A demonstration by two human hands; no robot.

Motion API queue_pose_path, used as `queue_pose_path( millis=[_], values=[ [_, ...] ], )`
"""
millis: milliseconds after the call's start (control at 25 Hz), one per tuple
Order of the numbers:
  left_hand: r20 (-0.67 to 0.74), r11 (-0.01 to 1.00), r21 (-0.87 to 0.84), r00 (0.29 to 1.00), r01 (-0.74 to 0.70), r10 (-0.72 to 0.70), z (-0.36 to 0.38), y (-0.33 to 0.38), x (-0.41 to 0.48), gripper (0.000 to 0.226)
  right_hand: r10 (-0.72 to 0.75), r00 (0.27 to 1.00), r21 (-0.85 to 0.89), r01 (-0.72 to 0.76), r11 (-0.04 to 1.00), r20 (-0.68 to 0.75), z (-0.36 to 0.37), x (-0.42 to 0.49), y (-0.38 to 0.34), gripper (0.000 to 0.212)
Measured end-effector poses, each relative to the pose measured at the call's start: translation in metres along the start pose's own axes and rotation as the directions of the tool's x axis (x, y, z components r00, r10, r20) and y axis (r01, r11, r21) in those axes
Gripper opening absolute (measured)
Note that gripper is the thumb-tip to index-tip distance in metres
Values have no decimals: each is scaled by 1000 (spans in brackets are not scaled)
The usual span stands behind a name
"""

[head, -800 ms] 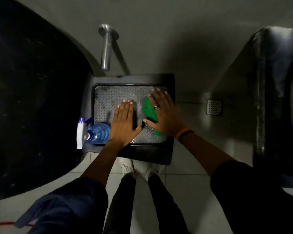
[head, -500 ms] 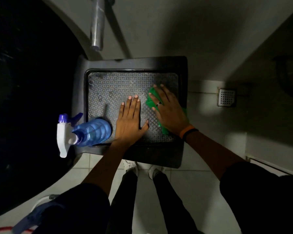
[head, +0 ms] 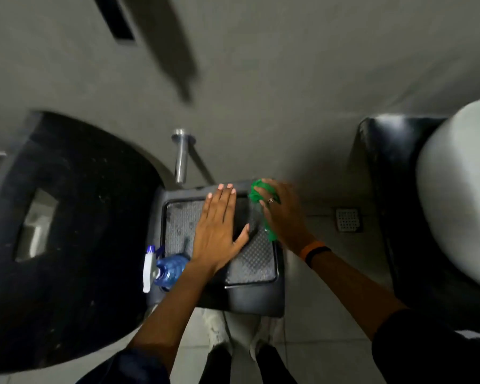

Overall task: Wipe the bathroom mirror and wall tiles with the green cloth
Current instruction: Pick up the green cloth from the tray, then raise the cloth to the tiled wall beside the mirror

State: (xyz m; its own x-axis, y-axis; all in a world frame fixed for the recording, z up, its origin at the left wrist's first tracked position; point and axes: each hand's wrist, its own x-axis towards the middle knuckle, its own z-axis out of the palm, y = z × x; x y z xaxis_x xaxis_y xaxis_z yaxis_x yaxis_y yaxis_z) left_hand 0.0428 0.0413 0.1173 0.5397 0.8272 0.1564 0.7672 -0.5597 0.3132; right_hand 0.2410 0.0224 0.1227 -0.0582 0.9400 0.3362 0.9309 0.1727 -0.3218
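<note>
The green cloth is bunched under my right hand, whose fingers curl around it above the far right corner of a dark stool with a textured top. My left hand hovers flat with fingers spread over the middle of the stool top, holding nothing. The grey tiled wall rises behind the stool. No mirror is in view.
A blue spray bottle with a white trigger stands on the stool's near left corner. A black counter lies to the left, a white basin on a black counter to the right. A metal pipe juts from the wall; a floor drain lies right.
My right hand has gathered the cloth and lifted it toward the stool's far edge. My left hand has risen off the stool top. The camera has tilted up, showing more wall.
</note>
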Motion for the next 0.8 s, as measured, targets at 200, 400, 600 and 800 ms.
queue_pose_path(
  millis=[200, 400, 600, 800],
  values=[
    [-324, 978, 61, 923, -200, 209, -159, 77, 93, 80, -33, 948, 19, 41, 999, -316, -185, 98, -16, 37],
    [-584, 948, 221, 748, -227, 316, -335, 144, 184, 83, -207, 776, -155, 142, 978, -595, -379, 191, -43, 39],
    [-736, 935, 323, 581, -148, 347, -476, 190, 246, 88, -338, 566, -289, 179, 941, -752, -521, 257, -75, 39],
    [-809, 909, 404, 425, -98, 405, -584, 218, 290, 88, -473, 388, -443, 171, 880, -791, -614, 307, -108, 41]
  ],
)
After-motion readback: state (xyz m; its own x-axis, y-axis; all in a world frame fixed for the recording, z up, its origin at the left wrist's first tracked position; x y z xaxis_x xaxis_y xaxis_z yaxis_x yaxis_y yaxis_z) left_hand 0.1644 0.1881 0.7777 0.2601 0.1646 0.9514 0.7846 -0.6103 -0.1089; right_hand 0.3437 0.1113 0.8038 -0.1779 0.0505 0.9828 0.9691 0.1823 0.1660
